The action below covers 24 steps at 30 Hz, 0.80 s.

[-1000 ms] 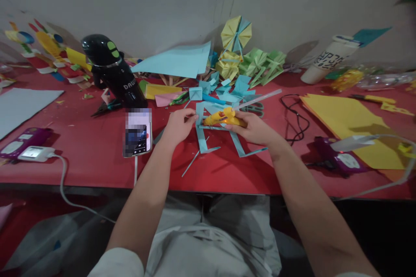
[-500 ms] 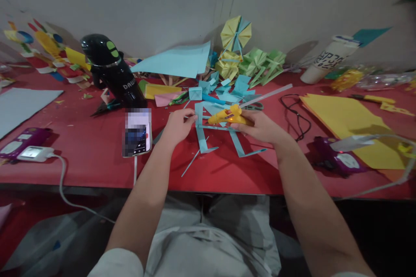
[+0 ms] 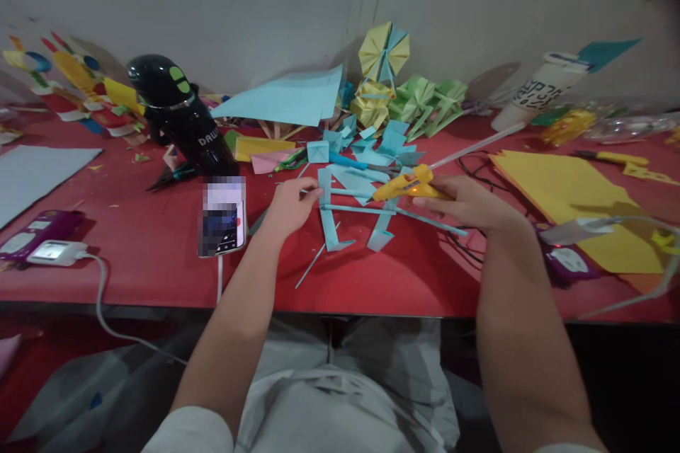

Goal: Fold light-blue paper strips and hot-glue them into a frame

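hands work mid-table: my left hand [image 3: 290,207] pinches the blue paper frame [image 3: 350,209] flat to steady it; my right hand [image 3: 467,204] grips the glue gun [image 3: 406,185], nozzle angled toward its strips.

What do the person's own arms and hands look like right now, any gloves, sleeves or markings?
Both hands, left hand and right hand, are bare: no gloves, rings or watch show. The forearms are uncovered too. Short white sleeves end near the elbows at the bottom edge. No markings are visible.
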Motion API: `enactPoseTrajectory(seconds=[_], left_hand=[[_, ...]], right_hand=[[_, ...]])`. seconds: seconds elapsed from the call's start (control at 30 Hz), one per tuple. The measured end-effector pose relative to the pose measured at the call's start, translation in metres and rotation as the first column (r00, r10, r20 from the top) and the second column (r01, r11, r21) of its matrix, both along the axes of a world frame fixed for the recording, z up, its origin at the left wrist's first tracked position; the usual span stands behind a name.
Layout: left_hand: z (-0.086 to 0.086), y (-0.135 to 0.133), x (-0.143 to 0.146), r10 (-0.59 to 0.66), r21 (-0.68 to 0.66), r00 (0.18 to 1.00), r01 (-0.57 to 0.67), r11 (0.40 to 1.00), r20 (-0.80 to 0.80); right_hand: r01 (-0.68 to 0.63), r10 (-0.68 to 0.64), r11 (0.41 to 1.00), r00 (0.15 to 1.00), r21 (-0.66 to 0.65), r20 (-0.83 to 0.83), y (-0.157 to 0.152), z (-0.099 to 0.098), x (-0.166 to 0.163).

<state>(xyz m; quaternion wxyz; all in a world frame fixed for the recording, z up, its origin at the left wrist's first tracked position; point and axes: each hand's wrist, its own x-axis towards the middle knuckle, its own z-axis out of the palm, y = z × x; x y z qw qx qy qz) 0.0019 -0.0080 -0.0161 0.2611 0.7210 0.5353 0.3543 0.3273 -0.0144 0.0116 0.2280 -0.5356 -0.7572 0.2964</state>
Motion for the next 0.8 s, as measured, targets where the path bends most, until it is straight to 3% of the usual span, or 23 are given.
enactPoseTrajectory(seconds=[0.13, 0.5, 0.8], left_hand=[[0.001, 0.0, 0.001, -0.006, -0.003, 1.0, 0.006, 1.0, 0.011], [-0.001, -0.001, 0.001, -0.002, 0.001, 1.0, 0.002, 1.0, -0.027], [0.0, 0.0, 0.001, -0.006, -0.002, 0.999, 0.006, 1.0, -0.034]], right_hand=[[-0.01, 0.009, 0.998, 1.0, -0.07, -0.027, 0.0, -0.002, 0.007], [-0.013, 0.006, 0.999, 0.985, -0.042, -0.173, 0.003, -0.005, -0.002], [-0.029, 0.03, 1.0, 0.983, 0.01, -0.179, 0.007, -0.016, -0.018]])
